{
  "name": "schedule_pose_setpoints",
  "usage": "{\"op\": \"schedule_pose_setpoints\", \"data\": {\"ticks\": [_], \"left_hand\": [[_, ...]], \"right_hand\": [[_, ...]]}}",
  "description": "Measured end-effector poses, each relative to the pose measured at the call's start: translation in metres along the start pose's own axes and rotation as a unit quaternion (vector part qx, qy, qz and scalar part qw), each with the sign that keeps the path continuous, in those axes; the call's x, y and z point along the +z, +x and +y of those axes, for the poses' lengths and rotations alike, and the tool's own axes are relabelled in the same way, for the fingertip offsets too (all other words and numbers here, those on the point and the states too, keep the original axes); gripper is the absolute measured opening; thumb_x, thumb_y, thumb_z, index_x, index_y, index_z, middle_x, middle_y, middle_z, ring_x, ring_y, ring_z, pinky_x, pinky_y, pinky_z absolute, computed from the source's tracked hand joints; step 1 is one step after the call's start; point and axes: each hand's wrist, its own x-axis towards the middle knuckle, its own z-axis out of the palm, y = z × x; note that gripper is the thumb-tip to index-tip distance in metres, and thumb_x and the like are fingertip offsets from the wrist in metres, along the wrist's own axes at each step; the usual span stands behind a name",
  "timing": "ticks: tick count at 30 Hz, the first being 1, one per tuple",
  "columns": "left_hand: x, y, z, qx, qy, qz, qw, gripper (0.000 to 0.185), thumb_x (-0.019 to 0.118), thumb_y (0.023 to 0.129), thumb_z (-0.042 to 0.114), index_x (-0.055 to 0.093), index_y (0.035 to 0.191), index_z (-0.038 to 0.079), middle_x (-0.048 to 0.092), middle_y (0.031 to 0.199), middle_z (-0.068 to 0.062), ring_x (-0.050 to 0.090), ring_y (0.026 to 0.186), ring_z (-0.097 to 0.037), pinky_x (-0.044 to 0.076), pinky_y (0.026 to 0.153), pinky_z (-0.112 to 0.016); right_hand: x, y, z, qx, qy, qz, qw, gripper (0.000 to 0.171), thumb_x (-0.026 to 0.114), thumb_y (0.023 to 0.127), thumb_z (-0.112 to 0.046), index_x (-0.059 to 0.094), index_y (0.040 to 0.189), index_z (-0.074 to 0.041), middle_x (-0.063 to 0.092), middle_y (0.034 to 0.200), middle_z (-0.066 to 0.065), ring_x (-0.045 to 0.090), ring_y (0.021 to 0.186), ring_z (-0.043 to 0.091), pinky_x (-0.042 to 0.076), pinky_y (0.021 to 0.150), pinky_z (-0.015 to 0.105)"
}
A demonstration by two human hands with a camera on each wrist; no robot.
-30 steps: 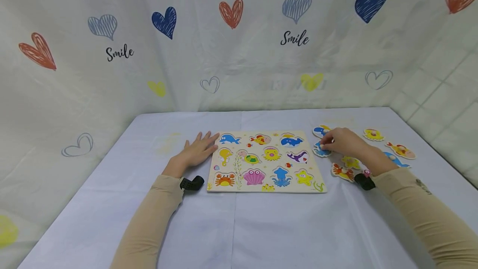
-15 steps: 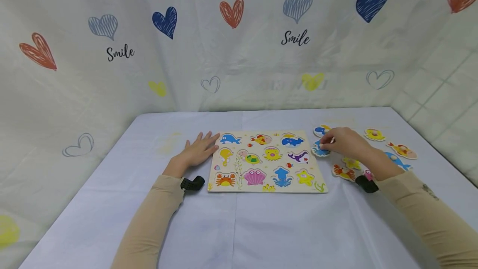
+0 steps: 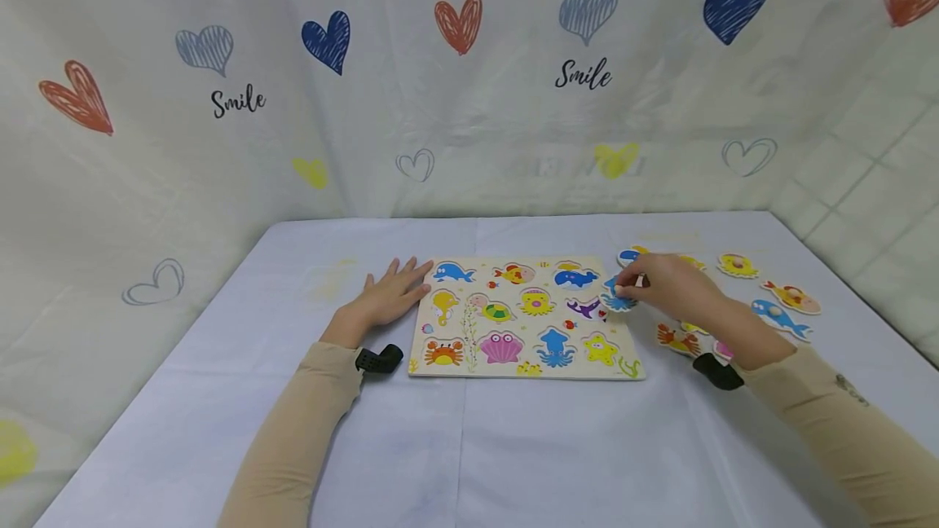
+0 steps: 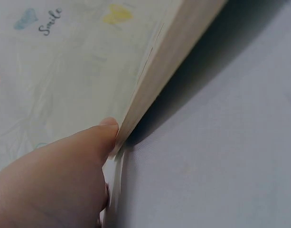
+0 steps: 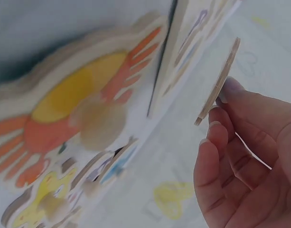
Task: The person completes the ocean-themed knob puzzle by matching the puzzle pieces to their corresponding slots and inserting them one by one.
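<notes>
Right hand fingers pinch thin wooden piece — crab piece beside.

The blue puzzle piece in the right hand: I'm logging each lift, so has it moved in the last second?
Yes. The blue puzzle piece, pinched by the right hand, has shifted left from the tablecloth to over the puzzle board's right edge.

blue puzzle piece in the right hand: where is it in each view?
Head: blue puzzle piece right of centre, pinched by the right hand over the puzzle board's right edge.
Left wrist: not in it; only the board's edge.
Right wrist: seen edge-on at upper right, at the fingertips.
Shared landmark: the puzzle board.
</notes>
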Motion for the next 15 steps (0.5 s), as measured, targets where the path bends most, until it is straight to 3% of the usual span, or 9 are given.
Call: {"op": "schedule_pose_setpoints", "data": {"ticks": [7,15], "left_hand": [[-0.001,0.0,0.001,0.001,0.0,0.0,1.0,0.064,0.033,0.109,0.054,0.021,0.166,0.027,0.011,0.171,-0.011,-0.003,0.156,-0.04,-0.005,0.114,-0.073],[-0.001,-0.001,0.001,0.002,-0.002,-0.001,1.0,0.064,0.033,0.109,0.054,0.021,0.166,0.027,0.011,0.171,-0.011,-0.003,0.155,-0.04,-0.005,0.114,-0.073]], "right_hand": [[0.001,-0.004,-0.019,-0.017,-0.01,-0.008,1.0,0.018,0.077,0.094,-0.019,0.078,0.106,-0.006,0.066,0.09,0.0,0.056,0.078,0.018,0.049,0.067,0.032],[0.011,-0.011,-0.041,-0.063,-0.024,-0.008,0.998,0.009,0.078,0.093,-0.018,0.08,0.1,-0.013,0.063,0.089,-0.005,0.054,0.077,0.015,0.047,0.065,0.03]]}}
